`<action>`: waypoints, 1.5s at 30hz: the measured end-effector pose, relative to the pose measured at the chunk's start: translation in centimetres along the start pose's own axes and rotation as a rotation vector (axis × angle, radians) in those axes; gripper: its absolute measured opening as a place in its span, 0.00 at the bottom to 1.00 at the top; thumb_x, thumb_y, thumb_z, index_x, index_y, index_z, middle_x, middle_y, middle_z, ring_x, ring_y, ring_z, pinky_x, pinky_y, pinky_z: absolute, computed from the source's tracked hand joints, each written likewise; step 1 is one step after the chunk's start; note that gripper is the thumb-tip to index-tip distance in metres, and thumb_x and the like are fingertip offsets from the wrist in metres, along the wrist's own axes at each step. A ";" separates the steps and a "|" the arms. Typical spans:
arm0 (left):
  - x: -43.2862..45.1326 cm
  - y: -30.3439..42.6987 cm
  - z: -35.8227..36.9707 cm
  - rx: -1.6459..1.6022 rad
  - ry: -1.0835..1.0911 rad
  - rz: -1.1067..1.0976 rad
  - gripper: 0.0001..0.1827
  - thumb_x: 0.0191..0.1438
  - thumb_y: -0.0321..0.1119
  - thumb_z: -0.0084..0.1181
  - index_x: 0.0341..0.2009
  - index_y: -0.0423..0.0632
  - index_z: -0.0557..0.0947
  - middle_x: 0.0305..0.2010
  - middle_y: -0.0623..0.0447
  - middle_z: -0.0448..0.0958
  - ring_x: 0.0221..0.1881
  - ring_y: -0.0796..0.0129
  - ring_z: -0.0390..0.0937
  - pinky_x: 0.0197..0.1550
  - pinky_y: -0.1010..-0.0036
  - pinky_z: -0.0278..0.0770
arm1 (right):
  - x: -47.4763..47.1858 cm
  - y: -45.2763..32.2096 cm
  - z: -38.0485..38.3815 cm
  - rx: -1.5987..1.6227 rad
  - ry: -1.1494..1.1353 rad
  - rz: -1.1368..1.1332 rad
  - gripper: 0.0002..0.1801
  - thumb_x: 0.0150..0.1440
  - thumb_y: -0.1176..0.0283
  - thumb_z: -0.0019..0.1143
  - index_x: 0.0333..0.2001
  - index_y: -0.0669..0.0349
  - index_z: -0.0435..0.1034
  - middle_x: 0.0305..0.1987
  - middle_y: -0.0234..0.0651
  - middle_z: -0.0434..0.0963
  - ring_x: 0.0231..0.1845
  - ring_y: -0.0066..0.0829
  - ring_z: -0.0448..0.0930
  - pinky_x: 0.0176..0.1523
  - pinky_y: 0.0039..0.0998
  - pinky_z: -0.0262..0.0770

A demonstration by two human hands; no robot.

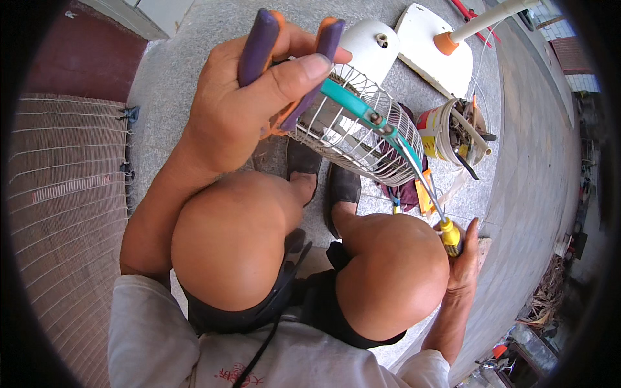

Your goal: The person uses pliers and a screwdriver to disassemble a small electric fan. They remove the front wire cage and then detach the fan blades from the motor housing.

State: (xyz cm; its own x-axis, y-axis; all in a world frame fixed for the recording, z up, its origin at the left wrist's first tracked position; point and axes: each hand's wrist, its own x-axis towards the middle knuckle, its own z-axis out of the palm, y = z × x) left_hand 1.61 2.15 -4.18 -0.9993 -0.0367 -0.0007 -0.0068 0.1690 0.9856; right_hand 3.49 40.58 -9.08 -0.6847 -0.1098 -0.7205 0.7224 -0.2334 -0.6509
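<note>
My left hand [228, 102] grips pliers with purple and orange handles [259, 46], held over the near side of a white wire fan guard [359, 167]. The pliers' jaws are hidden, so I cannot tell whether they touch the wires. A teal band [347, 99] runs around the guard's rim, with a small screw fitting [376, 118] on it. My right hand [463, 271], beside my right knee, holds a screwdriver by its yellow and black handle [451, 237]. The screwdriver's long metal shaft [421, 169] reaches up along the band, its tip close to the fitting.
Beyond the guard are a rounded white housing [361, 43] and a white fan base [436, 58] with an orange collar and pole. A bucket of tools and scraps [432, 140] stands at right. Dark cloth [410, 199] lies under the guard. A slatted mat [68, 203] is at left.
</note>
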 end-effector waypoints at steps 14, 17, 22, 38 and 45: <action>0.3 -0.3 0.3 0.022 0.015 0.070 0.21 0.55 0.41 0.44 0.42 0.33 0.76 0.50 0.42 0.76 0.48 0.70 0.69 0.53 0.73 0.63 | -0.1 1.0 -0.1 -0.137 -0.082 -0.258 0.27 0.61 0.47 0.47 0.42 0.65 0.69 0.29 0.33 0.74 0.14 0.14 0.62 0.15 0.18 0.52; 0.3 0.0 0.2 0.040 0.026 0.063 0.22 0.55 0.41 0.44 0.42 0.33 0.77 0.49 0.43 0.76 0.48 0.70 0.69 0.52 0.73 0.63 | -0.3 0.6 -0.1 -0.252 0.023 -0.184 0.27 0.62 0.48 0.45 0.40 0.64 0.70 0.27 0.33 0.73 0.13 0.14 0.61 0.14 0.18 0.52; 0.3 -0.3 0.0 0.068 0.005 0.047 0.24 0.55 0.42 0.42 0.44 0.34 0.78 0.50 0.45 0.76 0.45 0.71 0.69 0.50 0.74 0.63 | 0.4 0.2 -0.6 -0.218 -0.005 -0.417 0.22 0.55 0.54 0.59 0.40 0.63 0.69 0.26 0.26 0.70 0.18 0.11 0.63 0.19 0.14 0.53; 0.2 0.2 0.2 -0.024 0.003 0.044 0.24 0.55 0.42 0.45 0.45 0.34 0.77 0.46 0.47 0.77 0.38 0.76 0.68 0.43 0.79 0.65 | 0.0 0.2 -1.1 -0.344 -0.053 -0.390 0.24 0.57 0.51 0.56 0.39 0.66 0.70 0.21 0.30 0.70 0.15 0.15 0.63 0.17 0.16 0.53; 0.4 -0.2 0.6 0.058 0.079 0.144 0.24 0.55 0.42 0.45 0.46 0.34 0.77 0.46 0.49 0.78 0.37 0.78 0.68 0.40 0.82 0.65 | 0.5 0.8 -0.9 -0.229 -0.103 -0.442 0.26 0.55 0.50 0.59 0.40 0.65 0.69 0.22 0.30 0.70 0.16 0.15 0.64 0.19 0.17 0.54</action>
State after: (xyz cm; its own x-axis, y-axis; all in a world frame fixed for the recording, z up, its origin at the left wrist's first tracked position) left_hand 1.23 2.68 -4.51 -0.9842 -0.0848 0.1556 0.1321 0.2345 0.9631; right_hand 3.82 41.23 -10.13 -0.9273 -0.1458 -0.3448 0.3565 -0.0624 -0.9322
